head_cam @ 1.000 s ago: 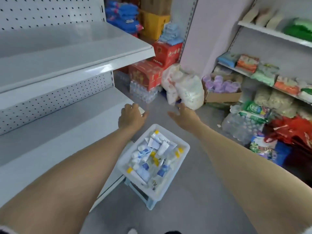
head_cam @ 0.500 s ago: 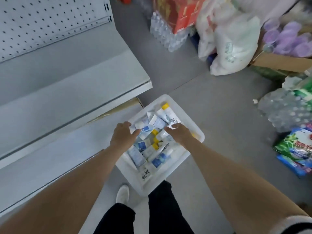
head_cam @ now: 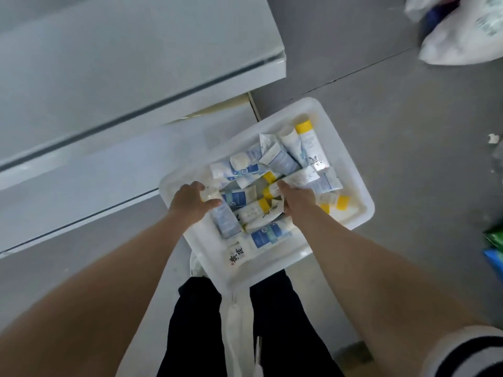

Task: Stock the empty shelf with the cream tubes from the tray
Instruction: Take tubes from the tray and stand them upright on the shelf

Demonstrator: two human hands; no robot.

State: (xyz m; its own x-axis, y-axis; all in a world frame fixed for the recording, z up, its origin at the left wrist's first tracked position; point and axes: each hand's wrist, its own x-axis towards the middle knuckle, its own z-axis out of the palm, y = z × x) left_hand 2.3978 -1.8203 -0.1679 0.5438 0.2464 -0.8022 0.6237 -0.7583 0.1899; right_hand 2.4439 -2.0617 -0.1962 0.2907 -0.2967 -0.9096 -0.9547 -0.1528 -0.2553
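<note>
Left hand point(head_cam: 192, 204) pinches a white tube point(head_cam: 211, 196) between thumb and fingers, inside the tray point(head_cam: 363, 202). Right hand point(head_cam: 298, 205), just beside it, has its fingers curled down among the cream tubes point(head_cam: 283, 159) (hold cannot be confirmed). Shelf point(head_cam: 109, 63) lies beyond the left hand.

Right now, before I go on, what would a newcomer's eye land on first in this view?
The white plastic tray sits at centre, heaped with white, blue and yellow-capped cream tubes lying crisscross. Both bare hands are in it: the left hand pinches a white tube end near the tray's left edge, the right hand sits among the middle tubes, grip hidden. The white metal shelves fill the upper left.
</note>
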